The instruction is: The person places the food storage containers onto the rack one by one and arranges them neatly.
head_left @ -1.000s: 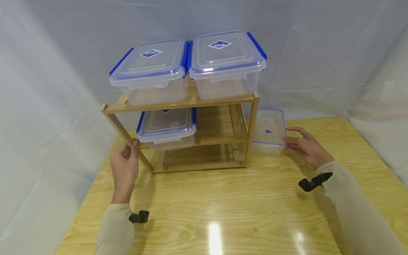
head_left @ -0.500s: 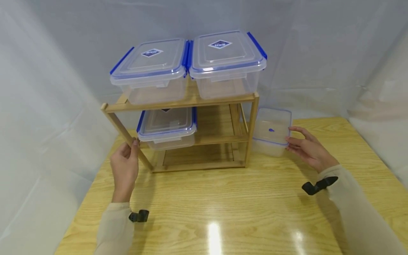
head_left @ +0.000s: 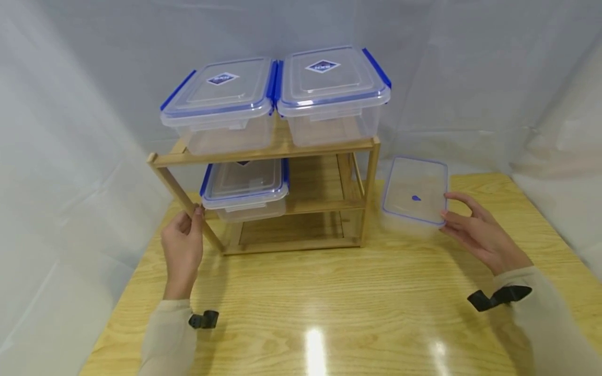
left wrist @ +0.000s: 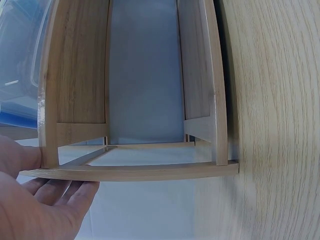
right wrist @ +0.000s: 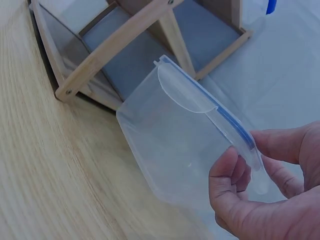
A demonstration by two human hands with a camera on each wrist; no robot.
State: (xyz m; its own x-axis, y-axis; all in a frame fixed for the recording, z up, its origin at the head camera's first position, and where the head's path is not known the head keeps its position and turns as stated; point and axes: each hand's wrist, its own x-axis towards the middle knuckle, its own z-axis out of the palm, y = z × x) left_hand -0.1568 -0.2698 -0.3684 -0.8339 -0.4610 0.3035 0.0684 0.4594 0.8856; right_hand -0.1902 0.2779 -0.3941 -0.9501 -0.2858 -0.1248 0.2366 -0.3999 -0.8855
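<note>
The right hand [head_left: 479,237] holds a small see-thru plastic box [head_left: 414,194] w/ a thin blue rim. Its fingers [right wrist: 235,172] pinch the box's near edge, thumb on top. The box is tilted up, off the tabletop [head_left: 329,308], just right of the wooden rack [head_left: 263,156] but not touching it.

The left hand [head_left: 182,249] grips the rack's slanted front-left leg, fingers [head_left: 197,216] curled round the thin wood bar.

The rack is light wood w/ flat shelves and square posts. 2 big clear tubs w/ blue clip lids sit side by side on top: left tub [head_left: 221,107] & right tub [head_left: 331,94], touching. A flatter tub [head_left: 245,189] sits on the left of the middle shelf; the right half is open room. The tabletop is shiny yellow wood, smooth, w/ wide bare room in front.
</note>
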